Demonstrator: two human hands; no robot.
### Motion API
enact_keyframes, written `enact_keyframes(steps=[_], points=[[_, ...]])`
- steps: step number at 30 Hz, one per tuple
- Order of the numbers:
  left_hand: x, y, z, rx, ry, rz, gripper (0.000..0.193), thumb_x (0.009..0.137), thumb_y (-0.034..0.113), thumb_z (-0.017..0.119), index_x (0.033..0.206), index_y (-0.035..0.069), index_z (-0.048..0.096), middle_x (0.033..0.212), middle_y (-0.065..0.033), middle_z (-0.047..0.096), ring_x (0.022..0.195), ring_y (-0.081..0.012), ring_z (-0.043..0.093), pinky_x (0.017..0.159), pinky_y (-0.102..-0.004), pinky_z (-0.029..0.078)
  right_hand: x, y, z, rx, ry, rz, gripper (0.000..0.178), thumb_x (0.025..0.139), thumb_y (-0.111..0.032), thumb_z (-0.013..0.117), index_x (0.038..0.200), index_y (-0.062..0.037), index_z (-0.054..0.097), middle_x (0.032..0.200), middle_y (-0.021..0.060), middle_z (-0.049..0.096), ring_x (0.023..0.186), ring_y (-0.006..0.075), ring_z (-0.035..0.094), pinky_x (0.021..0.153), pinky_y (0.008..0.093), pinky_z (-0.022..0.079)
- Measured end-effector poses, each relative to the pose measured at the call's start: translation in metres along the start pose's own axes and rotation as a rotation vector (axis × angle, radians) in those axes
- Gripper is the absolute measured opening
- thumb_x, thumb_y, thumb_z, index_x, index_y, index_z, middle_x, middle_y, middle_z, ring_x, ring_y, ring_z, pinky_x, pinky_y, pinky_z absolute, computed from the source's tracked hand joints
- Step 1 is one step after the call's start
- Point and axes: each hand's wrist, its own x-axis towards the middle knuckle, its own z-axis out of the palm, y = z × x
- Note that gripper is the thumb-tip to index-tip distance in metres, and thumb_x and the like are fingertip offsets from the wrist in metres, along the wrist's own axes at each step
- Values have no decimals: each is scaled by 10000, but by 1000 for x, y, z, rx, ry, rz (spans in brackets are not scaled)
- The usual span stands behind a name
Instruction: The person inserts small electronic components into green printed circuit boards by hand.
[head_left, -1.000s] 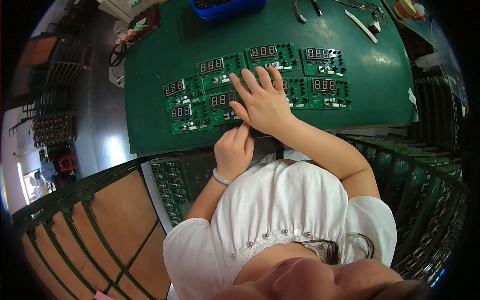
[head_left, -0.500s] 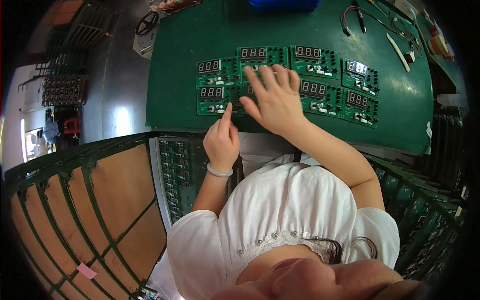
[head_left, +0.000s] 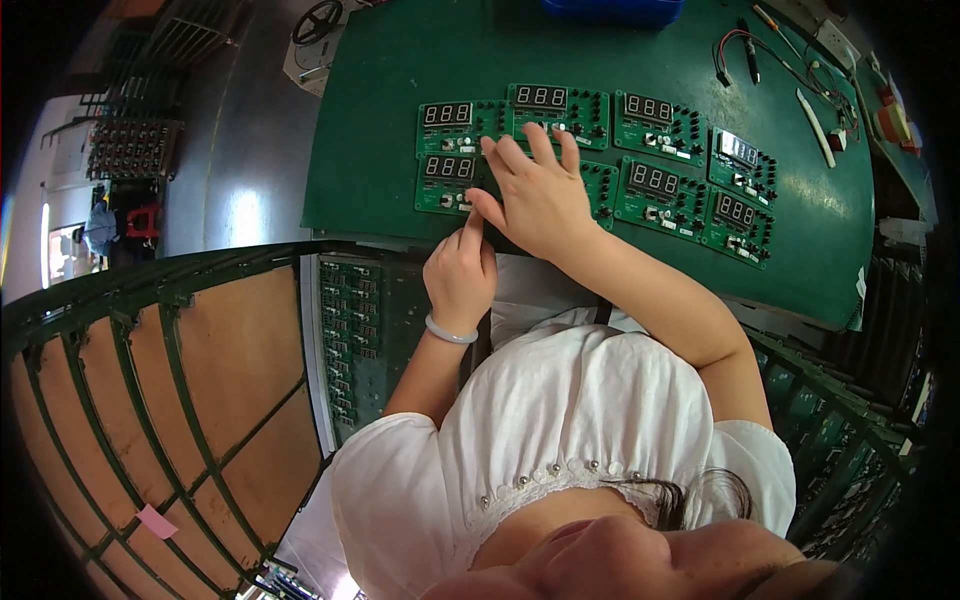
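Several green circuit boards with three-digit displays lie in two rows on the green tabletop. My right hand [head_left: 545, 200] is spread open over the lower middle board [head_left: 603, 188], hiding much of it, its fingertips reaching the upper middle board [head_left: 590, 113]. At the near edge of the lower left board [head_left: 432, 190] is my left hand [head_left: 460, 280], index finger stretched out, its tip close to the right thumb. The left hand's other fingers are partly hidden. Nothing shows in either hand. Above sits the upper left board [head_left: 435, 135].
More boards, such as the upper right one [head_left: 660, 130], lie right of my hands. A blue bin [head_left: 615, 10] stands at the far edge. Wires, a black pen [head_left: 749, 55] and a white strip [head_left: 815, 128] lie far right. A rack with brown panels [head_left: 240, 370] stands at near left.
The view has shifted, so the table appears further right. My two hands have come closer together, and the left index fingertip now meets the right thumb in view. The boards keep their layout.
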Motion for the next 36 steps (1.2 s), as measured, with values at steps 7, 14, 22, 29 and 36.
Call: enact_keyframes(steps=[7, 14, 22, 29, 36], points=[[-2, 4, -5, -166, 3, -71, 554, 873, 18, 572, 1422, 41, 493, 715, -109, 608, 592, -264, 593, 558, -387, 479, -54, 5, -7, 125, 57, -76, 476, 844, -406, 652, 1212, -105, 661, 1327, 43, 537, 1287, 272, 427, 1102, 492, 213], [14, 7, -18, -1389, 16, -517, 303, 912, 0, 511, 1213, -14, 534, 797, -7, 486, 681, -118, 442, 622, -206, 354, -60, 15, -17, 85, 55, -104, 490, 809, -401, 681, 1237, -162, 658, 1327, 13, 535, 1261, 243, 445, 1107, 482, 196], [130, 41, -44, -1908, -649, -503, 354, 808, -149, 453, 1138, -38, 519, 1069, -135, 536, 994, -208, 550, 918, -286, 491, -132, 89, -71, 133, 343, 52, 431, 707, -205, 696, 1129, -124, 669, 1124, 20, 623, 1062, 225, 557, 1001, 443, 296], [336, 100, 33, -1329, -356, 33, 240, 995, -28, 467, 1205, -95, 561, 1137, -180, 636, 1064, -243, 648, 970, -310, 536, -208, 123, -94, -6, 458, 233, 300, 740, -135, 657, 1034, -87, 694, 1020, 40, 645, 993, 240, 571, 943, 431, 327], [435, 74, 108, -439, -232, 348, 392, 1030, 215, 490, 1365, 17, 534, 1361, -156, 577, 1309, -267, 497, 1102, -329, 366, -224, 146, -101, 13, 473, 381, 281, 745, -90, 652, 1023, -77, 691, 996, 49, 637, 978, 251, 560, 929, 428, 329]])
